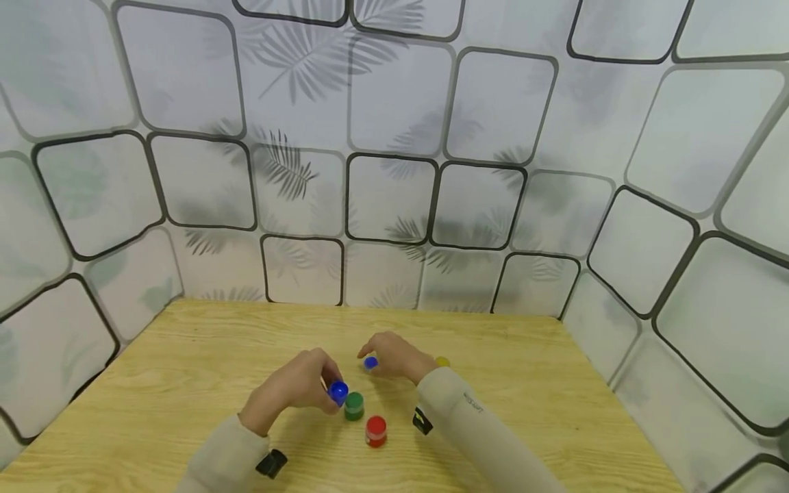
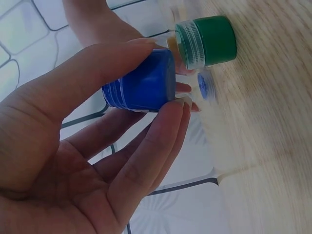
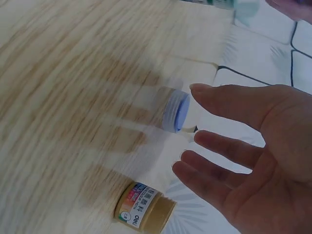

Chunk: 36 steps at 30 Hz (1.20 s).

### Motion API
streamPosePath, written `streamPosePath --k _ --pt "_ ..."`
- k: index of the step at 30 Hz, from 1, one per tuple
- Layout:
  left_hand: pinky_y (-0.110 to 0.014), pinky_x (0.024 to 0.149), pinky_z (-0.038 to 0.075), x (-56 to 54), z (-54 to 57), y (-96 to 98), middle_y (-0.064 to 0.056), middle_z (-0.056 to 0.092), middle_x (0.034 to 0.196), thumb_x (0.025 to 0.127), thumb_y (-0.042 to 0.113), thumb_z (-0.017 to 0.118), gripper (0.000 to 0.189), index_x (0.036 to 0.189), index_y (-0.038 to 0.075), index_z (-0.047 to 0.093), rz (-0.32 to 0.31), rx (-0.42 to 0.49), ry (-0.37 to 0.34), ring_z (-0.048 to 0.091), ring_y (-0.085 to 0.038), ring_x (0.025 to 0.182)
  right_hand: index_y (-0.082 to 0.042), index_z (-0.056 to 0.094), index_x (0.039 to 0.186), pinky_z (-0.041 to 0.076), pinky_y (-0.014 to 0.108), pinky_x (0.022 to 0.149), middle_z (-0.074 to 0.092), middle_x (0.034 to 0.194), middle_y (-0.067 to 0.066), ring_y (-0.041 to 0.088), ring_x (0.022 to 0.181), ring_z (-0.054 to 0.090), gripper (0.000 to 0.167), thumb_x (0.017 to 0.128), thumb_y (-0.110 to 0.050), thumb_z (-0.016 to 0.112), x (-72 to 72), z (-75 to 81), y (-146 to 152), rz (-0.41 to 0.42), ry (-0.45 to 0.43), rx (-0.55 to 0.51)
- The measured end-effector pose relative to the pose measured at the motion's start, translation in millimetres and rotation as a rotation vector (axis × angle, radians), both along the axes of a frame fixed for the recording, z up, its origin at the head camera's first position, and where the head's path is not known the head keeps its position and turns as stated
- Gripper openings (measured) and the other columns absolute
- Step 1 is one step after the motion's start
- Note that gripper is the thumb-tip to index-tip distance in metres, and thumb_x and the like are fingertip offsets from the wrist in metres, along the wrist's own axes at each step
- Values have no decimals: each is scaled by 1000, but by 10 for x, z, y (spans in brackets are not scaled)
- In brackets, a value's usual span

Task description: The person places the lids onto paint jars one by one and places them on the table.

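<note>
My left hand [image 1: 300,382] pinches a blue paint jar [image 2: 146,83] between thumb and fingertips. In the head view the jar's lidless blue mouth faces up, just beside a capped green paint jar [image 1: 354,407]. A clear screw cap with blue paint inside [image 3: 175,111] lies on the table with its blue side up. Just over this cap is my right hand [image 1: 394,356], its thumb and fingers spread loosely with a gap between them. Nothing is in its grasp.
A capped red paint jar [image 1: 376,431] stands nearer the front than the green one. The yellow paint jar [image 3: 145,208], lidless, stands right of my right hand, partly hidden by the arm in the head view. Patterned curtain [image 1: 302,267] encloses the wooden table [image 1: 524,397].
</note>
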State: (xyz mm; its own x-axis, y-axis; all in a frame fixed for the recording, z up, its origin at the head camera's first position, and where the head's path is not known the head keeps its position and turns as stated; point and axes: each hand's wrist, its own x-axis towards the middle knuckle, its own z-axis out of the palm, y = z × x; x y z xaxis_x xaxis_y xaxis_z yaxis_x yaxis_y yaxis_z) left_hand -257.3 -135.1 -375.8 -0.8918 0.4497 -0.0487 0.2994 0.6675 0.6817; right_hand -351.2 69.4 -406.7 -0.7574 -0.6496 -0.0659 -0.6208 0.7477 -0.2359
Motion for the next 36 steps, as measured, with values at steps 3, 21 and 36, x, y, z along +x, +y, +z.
streamPosePath --k 3,21,36 --pt "-30 67 54 4 -7 9 -2 74 82 69 0 89 23 88 5 77 -2 1 6 66 -13 75 -15 77 121 54 34 105 76 123 1 20 122 67 30 92 -10 76 -5 -15 -16 9 -25 39" --pt "-32 69 55 -21 -37 37 -1 74 85 69 2 91 25 90 6 78 13 -15 5 66 -13 77 -13 80 107 57 29 93 78 108 1 15 101 70 17 91 -7 76 33 -38 74 5 -1 31" --pt "-30 69 57 -8 -10 51 -2 75 86 70 3 90 24 91 6 78 -18 17 32 68 -13 78 -8 78 110 59 26 81 77 107 6 20 93 73 16 94 -10 73 487 350 456 42 -78 -261"
